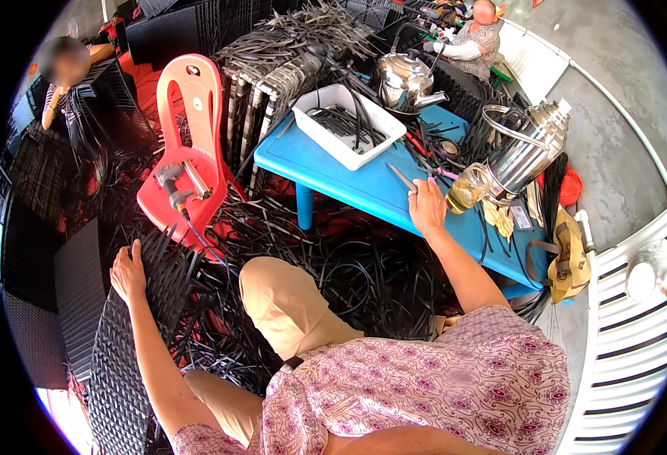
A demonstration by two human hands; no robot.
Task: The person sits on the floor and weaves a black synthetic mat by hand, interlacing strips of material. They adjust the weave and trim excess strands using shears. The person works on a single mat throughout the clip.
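Observation:
At the left, my left hand (128,274) is closed over the upper edge of a black woven panel (125,371), which stands beside my leg. Loose strip ends (168,254) stick out from the panel near my fingers. My right hand (427,208) is over the blue table (333,178), its fingers closed around a narrow pointed knife (401,177). The blade points away and to the left; its handle is hidden in my hand. Just right of that hand stands a glass jar (467,189) of yellowish liquid.
A white tray (346,155) of black strips, a metal kettle (405,80) and a steel flask (527,152) stand on or beside the table. A nail gun (172,186) lies on the red chair (190,98). Black strips (364,280) litter the floor. Two people are farther off.

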